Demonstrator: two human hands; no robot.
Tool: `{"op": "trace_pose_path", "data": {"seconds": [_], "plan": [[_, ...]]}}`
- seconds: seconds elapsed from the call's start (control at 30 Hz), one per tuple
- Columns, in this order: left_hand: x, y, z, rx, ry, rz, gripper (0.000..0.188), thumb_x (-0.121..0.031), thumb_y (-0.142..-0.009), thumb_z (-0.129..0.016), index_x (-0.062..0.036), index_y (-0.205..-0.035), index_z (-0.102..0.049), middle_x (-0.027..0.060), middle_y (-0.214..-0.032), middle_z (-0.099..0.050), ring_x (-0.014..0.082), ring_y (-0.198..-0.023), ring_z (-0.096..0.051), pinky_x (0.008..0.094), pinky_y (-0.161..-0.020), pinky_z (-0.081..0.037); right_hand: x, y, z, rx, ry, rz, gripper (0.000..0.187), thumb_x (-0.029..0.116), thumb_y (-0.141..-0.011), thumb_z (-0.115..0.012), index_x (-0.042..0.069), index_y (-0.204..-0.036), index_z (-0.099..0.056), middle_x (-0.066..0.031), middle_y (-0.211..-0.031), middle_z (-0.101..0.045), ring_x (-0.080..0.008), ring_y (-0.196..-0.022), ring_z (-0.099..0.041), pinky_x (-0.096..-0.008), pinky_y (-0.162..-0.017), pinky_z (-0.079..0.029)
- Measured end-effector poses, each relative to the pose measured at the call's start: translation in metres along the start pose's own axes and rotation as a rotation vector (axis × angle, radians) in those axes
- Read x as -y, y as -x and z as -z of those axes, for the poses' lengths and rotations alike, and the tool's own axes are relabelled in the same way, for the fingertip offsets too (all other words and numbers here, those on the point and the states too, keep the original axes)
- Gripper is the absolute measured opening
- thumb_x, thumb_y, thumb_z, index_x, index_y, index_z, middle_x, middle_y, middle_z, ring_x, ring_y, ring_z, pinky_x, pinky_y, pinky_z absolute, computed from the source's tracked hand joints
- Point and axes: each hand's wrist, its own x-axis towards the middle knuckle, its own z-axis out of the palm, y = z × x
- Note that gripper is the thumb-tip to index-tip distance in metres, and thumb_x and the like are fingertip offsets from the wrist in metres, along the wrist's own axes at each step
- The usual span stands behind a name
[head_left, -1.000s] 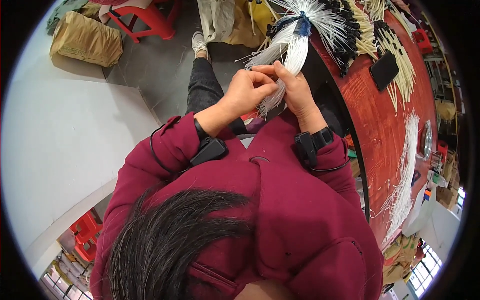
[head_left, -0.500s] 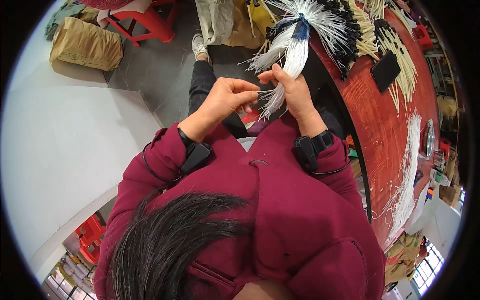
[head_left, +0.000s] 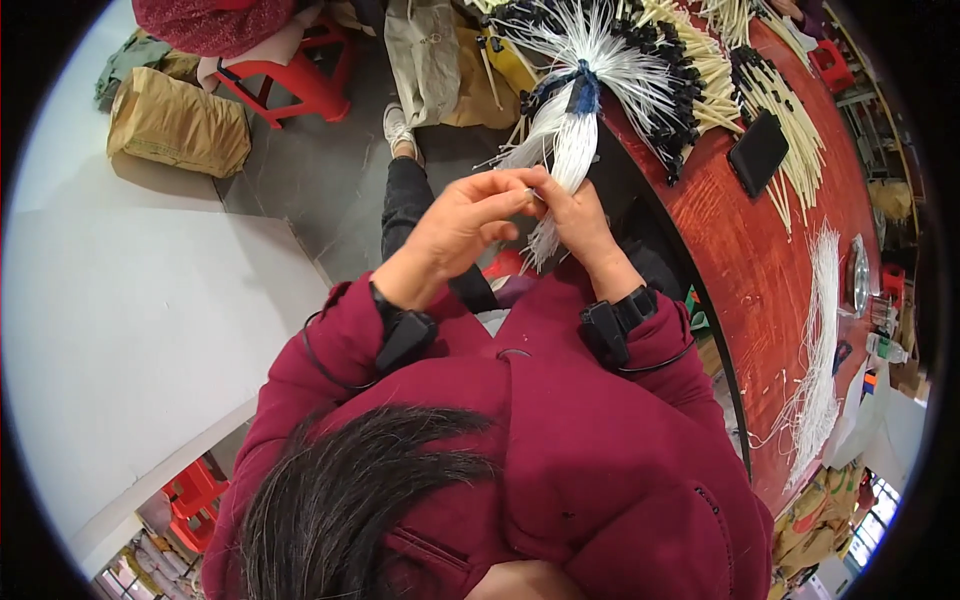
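Note:
A thick bundle of thin white strands (head_left: 572, 145) hangs over the table's near edge, bound near its top by a dark blue band (head_left: 583, 92). My right hand (head_left: 582, 222) is closed round its lower part, and the loose ends stick out below the fingers. Against the right thumb, my left hand (head_left: 458, 222) pinches with thumb and forefinger. A little white strand shows at those fingertips; the rest is hidden by the fingers. The other left fingers are loosely curled.
On the red-brown table (head_left: 745, 255) lie pale sticks with black ends (head_left: 800, 130), a black phone (head_left: 758, 153) and a long pile of white strands (head_left: 822, 320). A white panel (head_left: 150, 300) stands at left. Behind it are a paper sack (head_left: 180, 122) and a red stool (head_left: 300, 90).
My left hand has moved right, from holding strand ends out to the side to meeting the right thumb. The right hand keeps its hold on the bundle. The view has shifted slightly.

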Motion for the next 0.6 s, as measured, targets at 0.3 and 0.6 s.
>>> {"op": "trace_pose_path", "data": {"seconds": [0.3,0.6], "plan": [[0.015,-0.029,0.02,-0.122,-0.619,-0.371,0.013,-0.015,-0.088,-0.065,-0.003,-0.093,-0.066,0.0001,-0.082,-0.065,0.006,-0.064,-0.057,0.0177,-0.053,-0.042,-0.007,0.001,0.006,0.031,0.003,-0.03,0.03,0.026,-0.093,-0.057,0.006,-0.071,-0.058,0.0017,-0.059,-0.053,-0.0069,-0.052,-0.047,-0.0241,-0.048,-0.036],[0.004,-0.025,0.0,-0.141,0.271,0.137,0.014,-0.016,-0.088,-0.066,-0.0033,-0.094,-0.066,-0.0008,-0.079,-0.064,0.0062,-0.061,-0.055,0.0187,-0.052,-0.042,0.008,0.004,-0.001,-0.029,-0.09,-0.065,0.03,0.024,-0.092,-0.056,0.005,-0.068,-0.058,0.002,-0.057,-0.053,-0.0072,-0.052,-0.048,-0.0249,-0.048,-0.036]]}}
